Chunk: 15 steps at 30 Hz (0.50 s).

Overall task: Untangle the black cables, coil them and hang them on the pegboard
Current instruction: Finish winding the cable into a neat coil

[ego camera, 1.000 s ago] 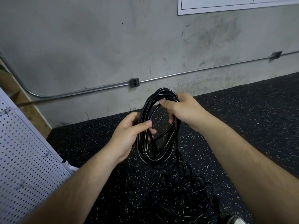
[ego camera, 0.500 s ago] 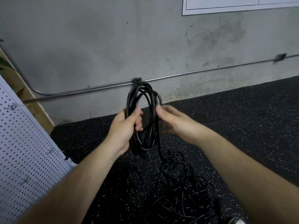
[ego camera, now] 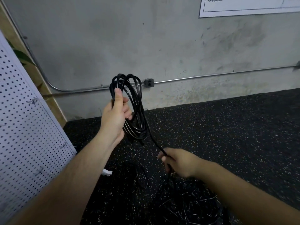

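My left hand (ego camera: 116, 115) grips a coil of black cable (ego camera: 135, 109) held upright in front of the grey wall, thumb pressed along the loops. One strand runs down and right from the coil into my right hand (ego camera: 177, 161), which is closed around it lower down. Below that hand the strand drops into a tangled pile of black cables (ego camera: 186, 205) on the dark speckled floor. The white pegboard (ego camera: 24, 127) leans at the left with several small metal hooks on it.
A metal conduit (ego camera: 211, 76) with a junction box (ego camera: 149, 82) runs along the concrete wall. A wooden post (ego camera: 43, 88) and green leaves stand behind the pegboard. A white sign (ego camera: 250, 7) hangs at the upper right. A small white object (ego camera: 107, 172) lies by my left forearm.
My right hand has left the coil and slid down the loose strand to a lower, nearer position. My left hand now holds the coil alone and has raised it slightly.
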{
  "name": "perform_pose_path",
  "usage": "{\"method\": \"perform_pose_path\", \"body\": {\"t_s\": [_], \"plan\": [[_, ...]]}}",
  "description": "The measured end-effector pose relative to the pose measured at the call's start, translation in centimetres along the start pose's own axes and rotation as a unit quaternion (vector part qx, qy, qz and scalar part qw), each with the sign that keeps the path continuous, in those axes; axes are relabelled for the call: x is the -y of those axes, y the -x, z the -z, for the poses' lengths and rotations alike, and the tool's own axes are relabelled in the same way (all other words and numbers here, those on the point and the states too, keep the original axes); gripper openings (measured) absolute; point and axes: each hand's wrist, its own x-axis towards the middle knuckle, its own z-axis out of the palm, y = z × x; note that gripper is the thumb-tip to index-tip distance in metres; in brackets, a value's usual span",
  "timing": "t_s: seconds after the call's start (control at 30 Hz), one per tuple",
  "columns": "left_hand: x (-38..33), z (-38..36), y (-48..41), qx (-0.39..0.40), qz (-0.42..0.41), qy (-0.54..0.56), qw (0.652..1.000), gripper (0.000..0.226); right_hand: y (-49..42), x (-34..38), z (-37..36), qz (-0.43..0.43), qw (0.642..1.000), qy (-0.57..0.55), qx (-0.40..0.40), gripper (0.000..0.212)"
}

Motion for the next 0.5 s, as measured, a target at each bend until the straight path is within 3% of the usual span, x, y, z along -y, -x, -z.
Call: {"method": "perform_pose_path", "body": {"t_s": [0.1, 0.27, 0.5], "plan": [[0.4, -0.1, 0.1, -0.003, 0.002, 0.014, 1.0, 0.051, 0.5, 1.1, 1.4, 0.019, 0.999, 0.003, -0.042, 0.016], [1.1, -0.1, -0.7, -0.035, -0.01, 0.015, 0.999, 0.038, 1.2, 2.1, 1.8, -0.057, 0.987, -0.105, -0.106, 0.023], [1.3, -0.8, 0.2, 0.018, -0.02, -0.003, 1.0, 0.038, 3.0, 2.8, 2.1, 0.012, 0.989, 0.103, -0.103, 0.034]]}}
